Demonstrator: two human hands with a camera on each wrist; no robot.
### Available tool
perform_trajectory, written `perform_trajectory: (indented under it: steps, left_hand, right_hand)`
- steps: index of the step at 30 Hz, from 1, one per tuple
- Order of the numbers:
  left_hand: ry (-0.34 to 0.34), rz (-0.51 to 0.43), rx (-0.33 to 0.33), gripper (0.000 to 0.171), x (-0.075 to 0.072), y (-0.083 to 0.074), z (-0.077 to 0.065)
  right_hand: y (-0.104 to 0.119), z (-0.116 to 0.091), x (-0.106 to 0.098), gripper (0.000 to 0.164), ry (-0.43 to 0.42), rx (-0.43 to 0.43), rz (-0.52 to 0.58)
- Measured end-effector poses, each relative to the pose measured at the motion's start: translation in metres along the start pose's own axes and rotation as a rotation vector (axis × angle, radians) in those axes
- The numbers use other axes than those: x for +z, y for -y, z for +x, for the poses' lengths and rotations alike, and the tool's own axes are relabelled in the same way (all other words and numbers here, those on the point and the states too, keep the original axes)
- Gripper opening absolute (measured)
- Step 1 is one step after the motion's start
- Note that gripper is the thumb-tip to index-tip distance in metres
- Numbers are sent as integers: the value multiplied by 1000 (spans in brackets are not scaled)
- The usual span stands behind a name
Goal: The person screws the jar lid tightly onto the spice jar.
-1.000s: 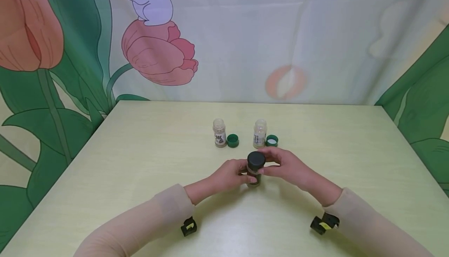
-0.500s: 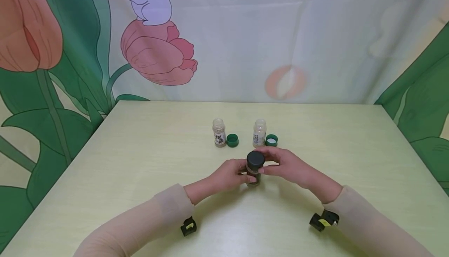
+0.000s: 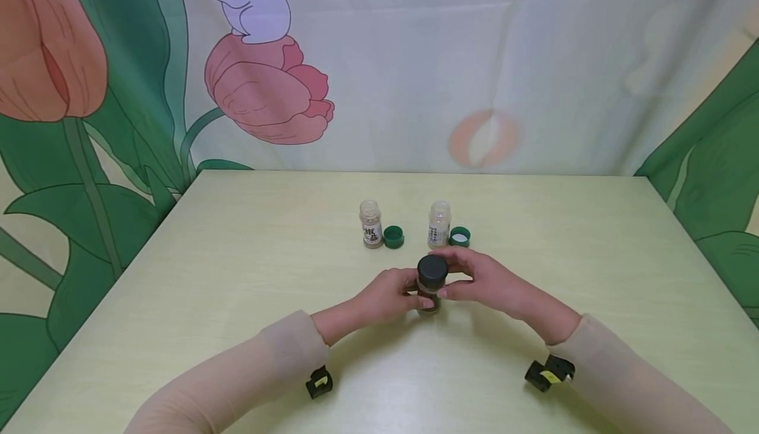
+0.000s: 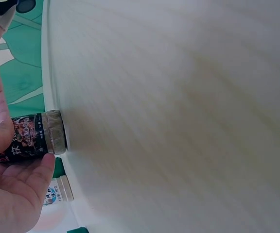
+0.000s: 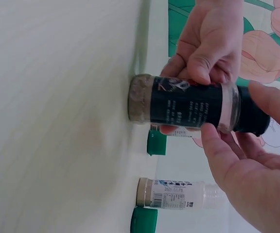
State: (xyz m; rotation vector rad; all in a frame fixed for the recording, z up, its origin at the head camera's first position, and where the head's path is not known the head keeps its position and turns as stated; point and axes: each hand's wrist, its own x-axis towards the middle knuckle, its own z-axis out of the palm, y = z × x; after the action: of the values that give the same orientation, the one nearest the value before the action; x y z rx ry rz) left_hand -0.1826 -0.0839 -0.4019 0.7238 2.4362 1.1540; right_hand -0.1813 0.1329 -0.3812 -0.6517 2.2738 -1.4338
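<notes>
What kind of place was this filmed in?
Probably a staged indoor recording spot: a printed floral backdrop shows behind a pale table, and black wrist-worn devices are visible.

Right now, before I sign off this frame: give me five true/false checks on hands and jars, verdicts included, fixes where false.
1. The left hand and right hand both grip the black-capped jar. True.
2. Nothing covers that jar's mouth. False: the black cap sits on it.
3. In the head view, the left open jar and right open jar stand beyond the held one. True.
4. Both open jars wear lids. False: the left green cap and right green cap sit on the table beside them.
5. The held jar lies on its side. False: it is upright.
</notes>
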Motion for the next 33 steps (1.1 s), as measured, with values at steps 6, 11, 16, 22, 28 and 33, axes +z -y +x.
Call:
perform_trajectory:
  steps: [6, 11, 16, 22, 28, 33]
  left_hand:
    - [-1, -2, -5, 25, 0, 2, 0]
    - [-5, -6, -8, 23, 1, 3, 1]
    - [-6, -7, -8, 23, 1, 4, 2]
    - [-4, 15, 27, 21, -1, 2, -1]
    - [2, -4, 13, 21, 1, 4, 0]
    - [3, 1, -1, 22, 2, 6, 1]
  right_hand:
    - [0, 0, 0, 52, -8, 6, -2]
    - [2, 0, 3, 53, -41, 40, 5]
    - [3, 0, 3, 55, -38, 35, 1]
    - [2, 0, 2, 54, -10, 13, -5]
    - [1, 0, 4, 53, -33, 22, 8]
    - [0, 0, 5, 54, -45, 32, 6]
